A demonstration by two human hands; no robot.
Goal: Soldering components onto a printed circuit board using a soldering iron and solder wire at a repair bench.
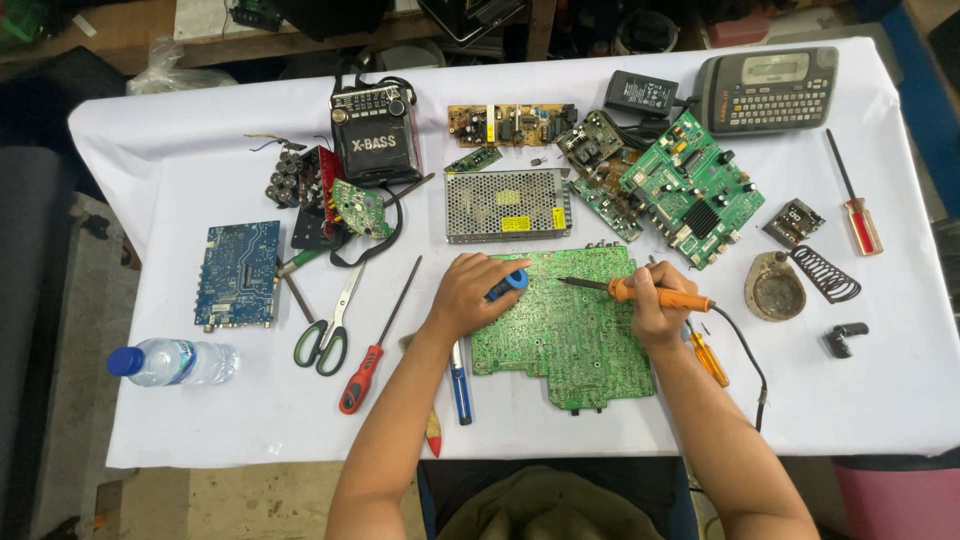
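Right grip [655, 305] around orange soldering iron [640, 292]

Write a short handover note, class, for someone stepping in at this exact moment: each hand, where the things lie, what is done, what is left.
Left hand: grips a blue-handled tool and rests on the large green circuit board.
Right hand: holds the orange soldering iron, tip over the board's upper middle.
The board lies flat at the table's near edge; the iron stand sits to its right.
Done: cannot tell which joints are worked.
Left: likely more joints; then the iron goes to its stand.
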